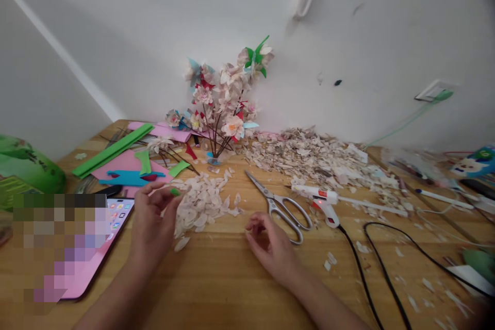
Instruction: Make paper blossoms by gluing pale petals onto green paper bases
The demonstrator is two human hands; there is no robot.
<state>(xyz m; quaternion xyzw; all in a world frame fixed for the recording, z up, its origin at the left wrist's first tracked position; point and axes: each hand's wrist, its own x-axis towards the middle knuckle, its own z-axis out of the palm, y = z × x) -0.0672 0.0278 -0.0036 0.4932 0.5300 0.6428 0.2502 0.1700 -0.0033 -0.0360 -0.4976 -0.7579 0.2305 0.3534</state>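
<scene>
My left hand (154,216) pinches a small green piece (175,192), perhaps crepe paper, between thumb and fingers. It hovers at the left edge of a pile of pale, dried petal-like flakes (201,203). To the right, my right hand (270,247) is closed, thumb and forefinger tips together; whatever sits between them is too small to make out. Just beyond it lie silver scissors (276,201), blades pointing away to the left. A white hot glue gun (319,196) with a lit red light rests on its side, a glue stick (373,206) at its rear.
Handmade flowers (228,98) on brown stems stand at the back, before a large heap of dried flakes (309,154). Green paper strips (112,152) and a blue strip (133,178) lie left. Nearer is a phone (116,237). A black cord (358,268) crosses the right side.
</scene>
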